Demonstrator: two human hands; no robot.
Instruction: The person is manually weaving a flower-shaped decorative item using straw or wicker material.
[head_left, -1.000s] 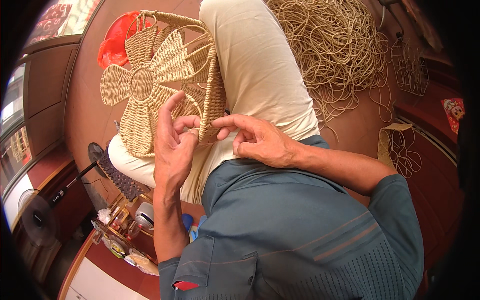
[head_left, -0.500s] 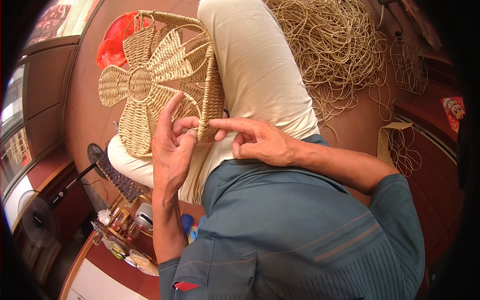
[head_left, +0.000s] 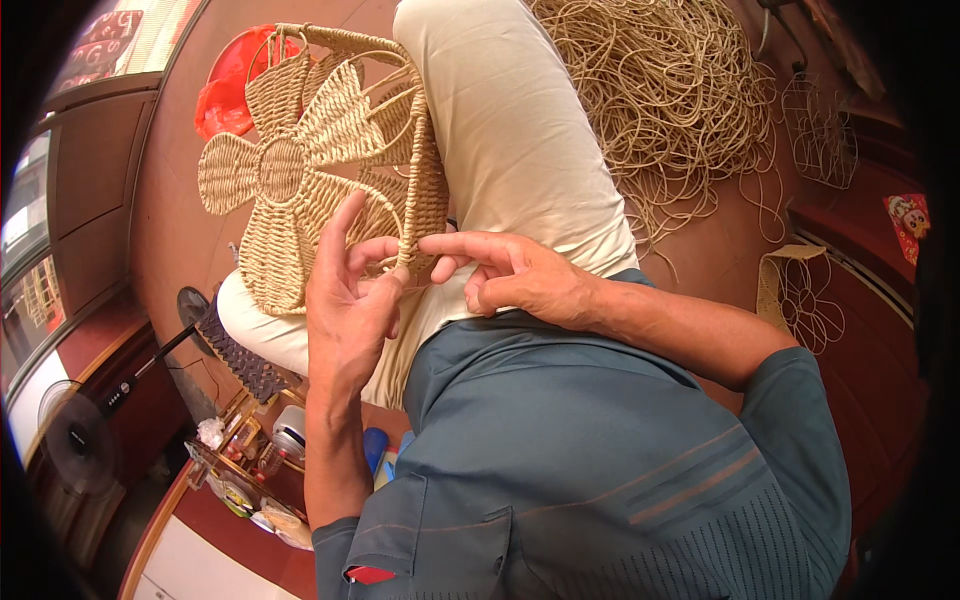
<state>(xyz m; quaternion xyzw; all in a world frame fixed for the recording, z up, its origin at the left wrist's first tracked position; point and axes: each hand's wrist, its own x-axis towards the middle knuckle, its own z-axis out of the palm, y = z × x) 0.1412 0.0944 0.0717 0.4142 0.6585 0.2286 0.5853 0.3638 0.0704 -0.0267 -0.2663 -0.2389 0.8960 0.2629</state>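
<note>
A woven straw-cord basket (head_left: 428,180) with a flower-shaped panel (head_left: 282,170) leans by my legs. Some petals are filled with weave, while others show open wire loops. At its near corner my left hand (head_left: 350,290) pinches the cord-wrapped frame between thumb and bent fingers, its index finger stretched up along a petal loop. From the right, my right hand (head_left: 525,280) reaches the same corner. Its index fingertip touches the basket's side; the thumb and other fingers curl in, and whether they hold a strand is hidden.
A big loose heap of straw cord (head_left: 670,90) lies on the floor ahead to the right. Beside it stands a wire frame (head_left: 820,130), and nearer, a part-woven flower frame (head_left: 790,290). A red plastic bag (head_left: 225,95) sits behind the basket. A fan (head_left: 78,435) stands at left.
My left thumb has shifted slightly right, onto the frame at the corner. My right fingers have opened a little from their curl. The basket has barely moved.
</note>
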